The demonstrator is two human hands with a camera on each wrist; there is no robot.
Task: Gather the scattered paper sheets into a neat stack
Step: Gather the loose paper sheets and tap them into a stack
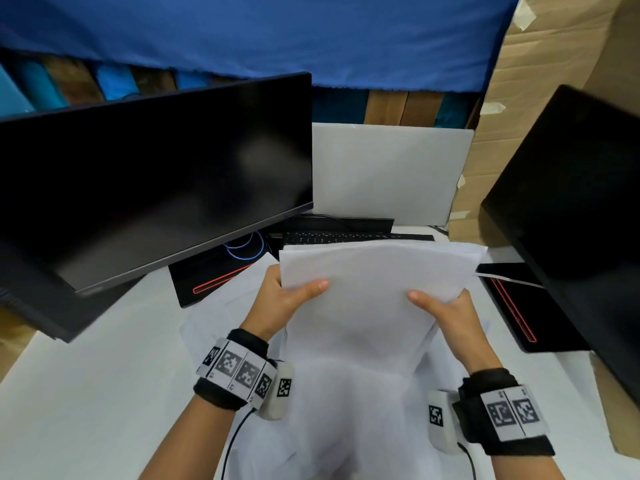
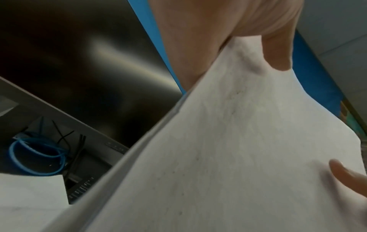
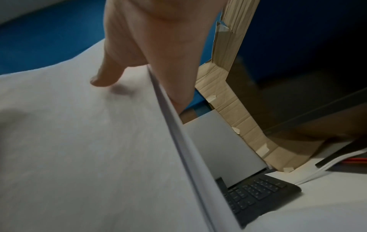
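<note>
Fingers (image 1: 313,287) pinch paper stack's (image 1: 374,282) side edges — seemingly uneven.

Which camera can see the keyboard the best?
The right wrist view: the keyboard sits there uncovered, its rows of keys clear, beside the paper stack. The head view shows only a thin strip behind the stack. The left wrist view shows only a small dark corner with a few keys.

paper sheets (image 1: 363,289): matt white paper | monitor (image 1: 156,178): glossy black screen | backdrop (image 1: 277,36): blue cloth
</note>
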